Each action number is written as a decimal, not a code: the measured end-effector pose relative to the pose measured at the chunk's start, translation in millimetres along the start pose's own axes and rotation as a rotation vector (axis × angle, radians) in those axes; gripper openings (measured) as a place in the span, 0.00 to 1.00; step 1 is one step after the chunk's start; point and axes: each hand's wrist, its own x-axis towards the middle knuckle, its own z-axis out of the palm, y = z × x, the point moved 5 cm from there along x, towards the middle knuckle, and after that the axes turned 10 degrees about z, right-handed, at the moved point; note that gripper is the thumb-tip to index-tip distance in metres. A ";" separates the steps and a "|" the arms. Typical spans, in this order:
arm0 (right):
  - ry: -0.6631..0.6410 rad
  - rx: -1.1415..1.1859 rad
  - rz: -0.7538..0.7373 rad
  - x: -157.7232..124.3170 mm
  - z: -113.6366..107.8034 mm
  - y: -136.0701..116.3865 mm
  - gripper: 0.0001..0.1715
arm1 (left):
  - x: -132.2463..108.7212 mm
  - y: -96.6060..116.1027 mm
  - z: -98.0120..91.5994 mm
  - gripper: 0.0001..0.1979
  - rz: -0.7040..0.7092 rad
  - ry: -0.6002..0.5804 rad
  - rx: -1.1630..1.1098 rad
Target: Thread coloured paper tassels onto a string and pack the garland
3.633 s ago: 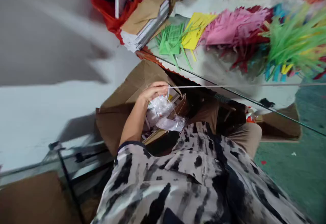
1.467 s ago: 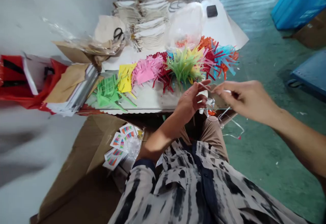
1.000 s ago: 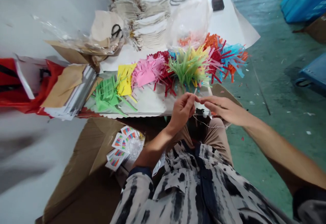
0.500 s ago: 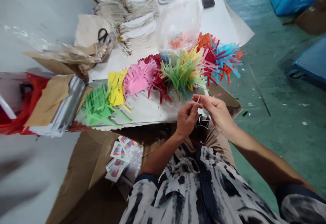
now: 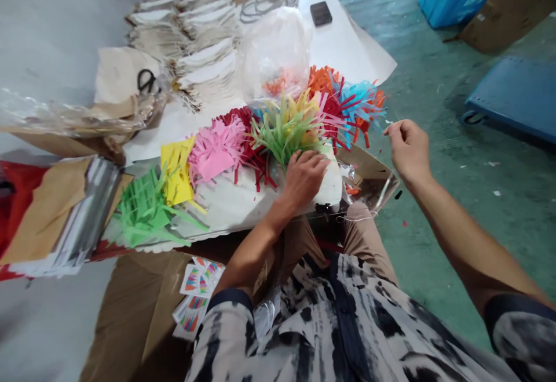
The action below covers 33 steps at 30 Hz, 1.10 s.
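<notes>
My left hand [image 5: 304, 178] rests at the near end of a light green fringed paper tassel [image 5: 284, 130], fingers stretched forward and touching its base. Whether the fingertips grip any strips is hidden. Out to the right, over the floor, my right hand [image 5: 408, 149] is closed in a pinch. A tiny pale scrap [image 5: 388, 122] shows at its fingertips, too small to name. Beside the green tassel lie a pink tassel [image 5: 217, 147], a yellow tassel [image 5: 177, 170] and a darker green tassel [image 5: 143, 202]. Red, orange and blue tassels [image 5: 358, 104] are heaped beyond.
Stacks of strung white paper [image 5: 208, 60], a clear plastic bag [image 5: 273, 46] and a black box [image 5: 320, 14] stand farther back. Black-handled scissors [image 5: 146, 80] lie at left. An open carton [image 5: 369, 176] sits by the table's right corner. Blue bins [image 5: 516, 101] stand on the floor.
My hands were together at the table's front edge and have parted. The left has moved forward onto the green tassel; the right has swung out to the right.
</notes>
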 end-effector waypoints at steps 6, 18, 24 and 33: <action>-0.037 -0.524 0.035 25.0 22.0 18.9 0.23 | 4.0 -36.0 -13.1 0.19 -0.038 -0.023 0.178; -0.038 -0.738 -0.014 4.6 16.7 -4.1 0.19 | 56.6 16.1 1.3 0.21 0.217 0.008 0.149; -0.062 -0.803 -0.054 -13.2 -13.4 -11.6 0.18 | 120.0 26.7 60.2 0.30 0.141 -0.118 0.168; 0.157 -0.667 -0.152 -64.4 -133.2 -65.5 0.11 | 129.0 15.0 61.5 0.21 0.026 -0.150 0.169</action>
